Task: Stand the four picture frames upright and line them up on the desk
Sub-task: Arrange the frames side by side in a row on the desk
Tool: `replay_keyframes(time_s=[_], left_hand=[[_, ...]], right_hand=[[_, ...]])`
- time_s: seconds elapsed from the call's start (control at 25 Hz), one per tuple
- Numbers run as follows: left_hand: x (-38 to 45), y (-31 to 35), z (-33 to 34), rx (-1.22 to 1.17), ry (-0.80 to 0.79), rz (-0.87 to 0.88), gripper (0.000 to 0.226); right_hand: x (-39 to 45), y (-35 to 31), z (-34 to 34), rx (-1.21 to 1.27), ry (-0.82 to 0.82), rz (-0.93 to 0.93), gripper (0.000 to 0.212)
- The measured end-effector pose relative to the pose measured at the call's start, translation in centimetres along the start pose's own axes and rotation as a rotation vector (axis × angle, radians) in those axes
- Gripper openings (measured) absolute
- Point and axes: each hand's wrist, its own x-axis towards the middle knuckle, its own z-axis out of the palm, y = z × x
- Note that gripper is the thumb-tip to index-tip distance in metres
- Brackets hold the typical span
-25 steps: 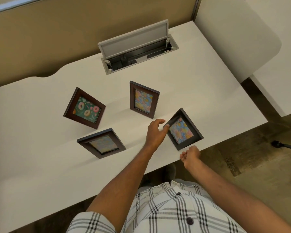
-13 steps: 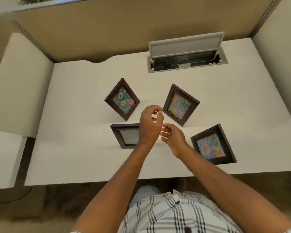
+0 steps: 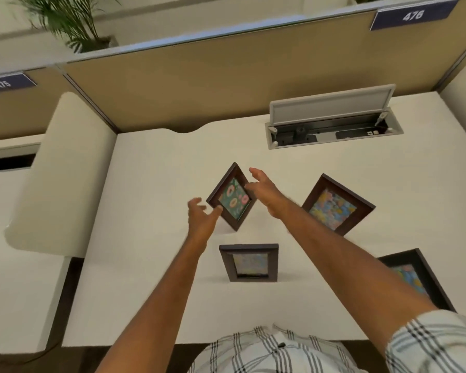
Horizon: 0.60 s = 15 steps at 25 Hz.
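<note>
Four dark brown picture frames stand on the white desk (image 3: 156, 168). The green donut frame (image 3: 230, 199) is upright and turned at an angle at the middle. My left hand (image 3: 202, 218) is open at its lower left edge, the thumb touching or nearly touching the frame. My right hand (image 3: 264, 188) is open at its right edge, fingers spread. A pastel frame (image 3: 249, 262) stands nearer me. A blue and yellow frame (image 3: 334, 205) stands to the right. The fourth frame (image 3: 412, 278) is at the near right, partly hidden by my right arm.
An open grey cable box (image 3: 334, 125) with its lid raised sits at the desk's back right. A tan partition (image 3: 226, 84) runs behind the desk. A rounded white side panel (image 3: 59, 173) borders the left. A plant (image 3: 73, 20) stands beyond the partition.
Both hands moved away from the near frames and forward to either side of the green donut frame. The view swung left and tilted up.
</note>
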Motion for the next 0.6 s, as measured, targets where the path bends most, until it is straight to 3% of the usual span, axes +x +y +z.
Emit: replay_keyframes(time_s=[0.2,0.44,0.6], left_hand=[[2.6,-1.7,0.2,-0.189,-0.303,-0.078,0.033],[7.4,-0.6,-0.1,-0.266,-0.299,-0.092,0.044],[10.4,0.1,0.0,-0.243,-0.333,-0.041,0.052]], right_hand=[[2.4,0.8,0.6,-0.137,-0.009,-0.024,0.05],[4.1,1.7,0.5,-0.215,-0.027,0.059,0.033],[5.8,0.8,1.3,-0.184,-0.044,0.087,0.041]])
